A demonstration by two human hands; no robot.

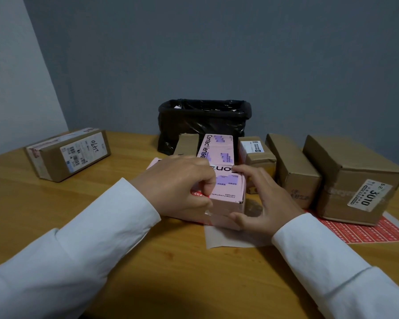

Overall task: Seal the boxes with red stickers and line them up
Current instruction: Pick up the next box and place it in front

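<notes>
At frame centre the left hand (pixel 177 180) pinches a red sticker (pixel 199 194) onto the pink box (pixel 228 192), right hand (pixel 263 201) gripping its corner; lone brown box (pixel 67 153) upper left seems unaligned

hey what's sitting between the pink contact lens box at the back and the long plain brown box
In the head view, a small brown box with a white label stands between them.

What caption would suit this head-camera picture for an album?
Both hands, left hand and right hand, press a red sticker onto a pink box.
</notes>
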